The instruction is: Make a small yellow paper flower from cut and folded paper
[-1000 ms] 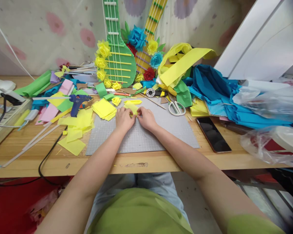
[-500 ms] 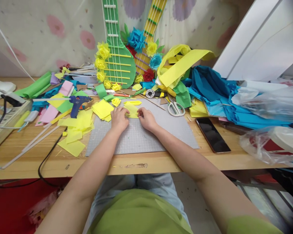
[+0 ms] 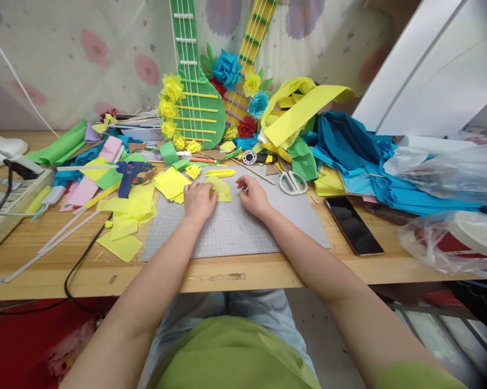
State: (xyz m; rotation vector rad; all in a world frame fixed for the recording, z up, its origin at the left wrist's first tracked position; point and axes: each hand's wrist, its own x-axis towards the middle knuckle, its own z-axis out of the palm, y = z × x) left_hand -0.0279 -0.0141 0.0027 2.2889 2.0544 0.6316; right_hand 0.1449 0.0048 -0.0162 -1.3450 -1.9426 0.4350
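My left hand is closed on a small piece of yellow crepe paper, which sticks out to the right of its fingertips. My right hand hovers just to the right, apart from the paper, its fingers loosely curled with nothing visible in them. Both hands are over a grey cutting mat. Left of my left hand lies a stack of yellow paper squares. A yellow paper flower and a folded yellow strip sit just beyond the hands.
Scissors rest on the mat's right side, near a phone. A blue glue gun lies left. Behind stand a green paper-covered guitar and a yellow one. Blue crepe paper is heaped at right.
My right hand has let go of the yellow paper and moved a little to the right. The paper, in my left hand, now appears tilted, with a pointed upper edge.
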